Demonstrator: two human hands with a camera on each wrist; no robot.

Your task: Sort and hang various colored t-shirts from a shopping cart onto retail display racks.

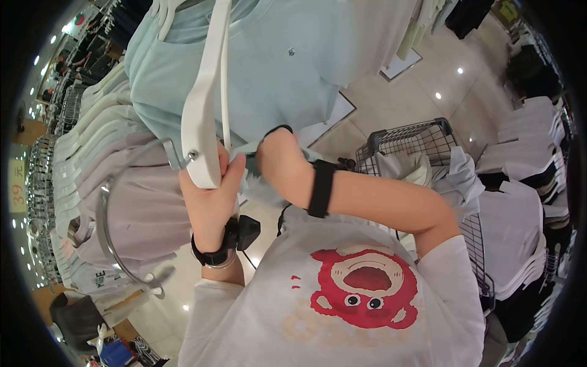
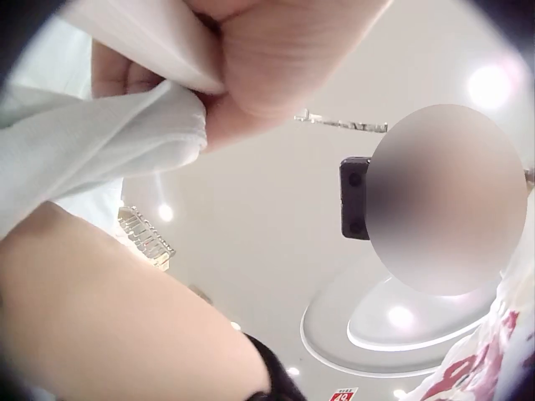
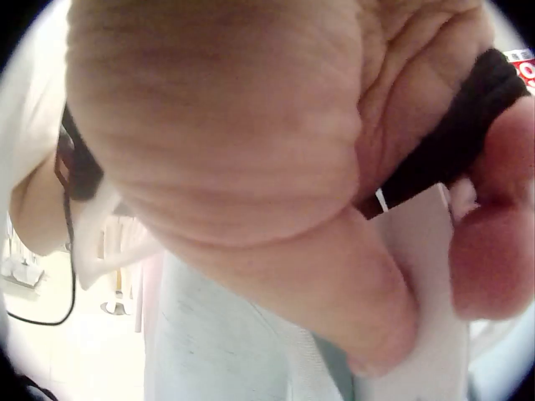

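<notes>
In the head view my left hand [image 1: 211, 199] grips a broad white clothes hanger [image 1: 202, 122] near its middle, thumb along its side. A curved metal hook [image 1: 104, 211] reaches from the hanger to the left. Pale cloth [image 2: 109, 142] hangs beside the left fingers in the left wrist view. My right hand [image 1: 284, 165], blurred and crossed toward the left one, has a black band round its palm. Seen from the right wrist, its thumb and fingers pinch a flat white piece [image 3: 422, 267]; I cannot tell whether this is the hanger. A light blue shirt [image 1: 263, 73] hangs beyond both hands.
Racks of pale shirts [image 1: 92, 140] line the left side. A wire shopping cart [image 1: 422, 144] with clothes stands at the right, before more hanging shirts [image 1: 510, 220]. Tiled floor [image 1: 455, 79] shows between the racks. A yellow price sign [image 1: 18, 185] is at far left.
</notes>
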